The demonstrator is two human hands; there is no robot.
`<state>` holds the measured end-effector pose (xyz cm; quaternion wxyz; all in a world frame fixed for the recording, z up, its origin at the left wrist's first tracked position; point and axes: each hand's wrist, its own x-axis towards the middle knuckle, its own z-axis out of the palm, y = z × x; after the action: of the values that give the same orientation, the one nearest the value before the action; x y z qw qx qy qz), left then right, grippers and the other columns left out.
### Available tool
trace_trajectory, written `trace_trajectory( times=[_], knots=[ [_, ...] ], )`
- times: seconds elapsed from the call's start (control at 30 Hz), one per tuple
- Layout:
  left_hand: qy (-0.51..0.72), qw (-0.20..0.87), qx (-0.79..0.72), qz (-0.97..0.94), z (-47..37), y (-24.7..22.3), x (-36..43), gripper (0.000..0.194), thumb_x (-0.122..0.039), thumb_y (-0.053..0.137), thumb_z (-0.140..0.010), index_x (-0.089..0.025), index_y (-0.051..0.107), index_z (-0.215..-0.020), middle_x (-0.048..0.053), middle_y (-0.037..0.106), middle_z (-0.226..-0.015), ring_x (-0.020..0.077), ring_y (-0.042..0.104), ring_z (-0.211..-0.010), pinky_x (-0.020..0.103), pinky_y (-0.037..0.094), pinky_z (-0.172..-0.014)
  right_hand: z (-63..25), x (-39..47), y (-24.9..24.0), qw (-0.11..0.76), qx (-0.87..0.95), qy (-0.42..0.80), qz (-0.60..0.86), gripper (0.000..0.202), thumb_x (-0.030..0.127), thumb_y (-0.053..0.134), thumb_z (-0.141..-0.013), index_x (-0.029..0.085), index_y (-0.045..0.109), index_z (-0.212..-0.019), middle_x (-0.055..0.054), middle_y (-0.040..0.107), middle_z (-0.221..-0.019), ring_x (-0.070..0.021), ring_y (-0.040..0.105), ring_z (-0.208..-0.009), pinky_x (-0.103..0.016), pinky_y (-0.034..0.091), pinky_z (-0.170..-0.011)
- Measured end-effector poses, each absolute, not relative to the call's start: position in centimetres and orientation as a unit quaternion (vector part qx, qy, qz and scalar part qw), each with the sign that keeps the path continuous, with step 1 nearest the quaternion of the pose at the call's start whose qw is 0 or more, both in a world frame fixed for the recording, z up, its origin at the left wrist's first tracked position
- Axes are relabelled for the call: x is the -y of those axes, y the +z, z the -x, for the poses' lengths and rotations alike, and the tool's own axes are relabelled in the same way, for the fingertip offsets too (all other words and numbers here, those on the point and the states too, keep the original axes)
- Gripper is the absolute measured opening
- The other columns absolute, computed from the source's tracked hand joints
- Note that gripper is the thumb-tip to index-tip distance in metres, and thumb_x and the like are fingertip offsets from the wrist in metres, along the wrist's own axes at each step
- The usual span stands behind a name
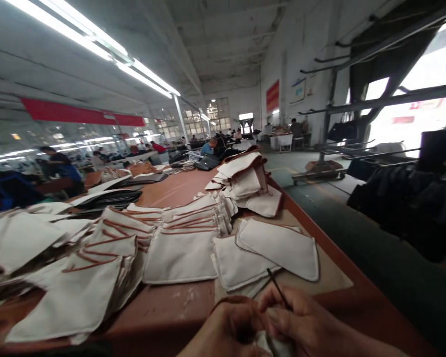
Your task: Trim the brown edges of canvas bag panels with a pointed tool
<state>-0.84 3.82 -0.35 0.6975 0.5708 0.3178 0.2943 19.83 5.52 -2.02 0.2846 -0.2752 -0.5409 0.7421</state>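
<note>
Both hands meet at the near counter (178,302) edge. Right hand (305,322) pinches a thin dark tool (278,289), tip raised; left hand (228,329) curls closed around a white fabric piece (273,344), steadying it.

My left hand (226,329) and right hand (301,325) are cut off by the bottom edge, wrists out of view; the pale fabric piece (273,344) pinched between them is mostly hidden by my fingers; the thin dark tool (277,287) vanishes into my right grip, its tip too fine to identify; distant seated workers (208,147) are too blurred to resolve; dark heaps (405,198) at right lack readable shape.
</note>
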Motion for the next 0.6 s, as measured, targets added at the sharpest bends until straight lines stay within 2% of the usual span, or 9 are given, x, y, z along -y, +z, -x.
trace_trajectory(
  times=[0.07,0.17,0.27,0.47,0.6],
  knots=[
    [0.3,0.713,-0.326,-0.543,1.0,0.1,-3.5,0.035,-0.042,0.089,-0.07,-0.013,0.075,-0.087,0.004,0.061,-0.095,0.0144,0.055,-0.081,0.026,0.041,-0.083,-19.9,-5.9,-1.3,0.278,0.55,0.735,0.282,0.049,0.06,0.07,-0.082,0.016,0.053,-0.093,0.003,0.048,-0.074,-0.0108,0.038,-0.064,-0.023,0.031,-0.059],
    [0.292,0.729,-0.367,-0.498,1.2,0.6,-3.1,0.036,-0.041,0.09,-0.068,-0.013,0.069,-0.078,0.003,0.059,-0.089,0.0119,0.05,-0.074,0.022,0.035,-0.065,-20.2,-5.9,-0.4,0.244,0.571,0.721,0.307,0.036,0.045,0.072,-0.078,0.015,0.055,-0.09,0.001,0.051,-0.077,-0.012,0.041,-0.067,-0.024,0.033,-0.06],
    [0.278,0.719,-0.39,-0.504,1.0,0.6,-3.3,0.041,-0.043,0.089,-0.068,-0.013,0.061,-0.073,0.003,0.057,-0.085,0.0108,0.046,-0.071,0.022,0.031,-0.06,-20.4,-5.6,0.3,0.212,0.599,0.696,0.335,0.028,0.031,0.073,-0.07,0.016,0.056,-0.086,0.001,0.054,-0.077,-0.0115,0.041,-0.067,-0.023,0.034,-0.06],
    [0.244,0.676,-0.438,-0.54,0.6,0.4,-4.0,0.047,-0.047,0.089,-0.063,-0.014,0.055,-0.063,0.001,0.057,-0.073,0.0093,0.044,-0.061,0.022,0.029,-0.054,-19.9,-5.5,-0.4,0.22,0.527,0.751,0.331,0.024,0.033,0.066,-0.07,0.018,0.053,-0.083,0.005,0.047,-0.064,-0.0082,0.037,-0.054,-0.021,0.026,-0.049],
    [0.214,0.67,-0.484,-0.52,0.6,0.8,-3.7,0.042,-0.045,0.086,-0.067,-0.015,0.057,-0.066,-0.002,0.051,-0.065,0.0077,0.038,-0.055,0.022,0.025,-0.051,-19.9,-5.6,-0.5,0.21,0.532,0.748,0.338,0.019,0.031,0.062,-0.073,0.019,0.052,-0.084,0.009,0.044,-0.055,-0.0072,0.035,-0.045,-0.021,0.027,-0.048]
  ],
)
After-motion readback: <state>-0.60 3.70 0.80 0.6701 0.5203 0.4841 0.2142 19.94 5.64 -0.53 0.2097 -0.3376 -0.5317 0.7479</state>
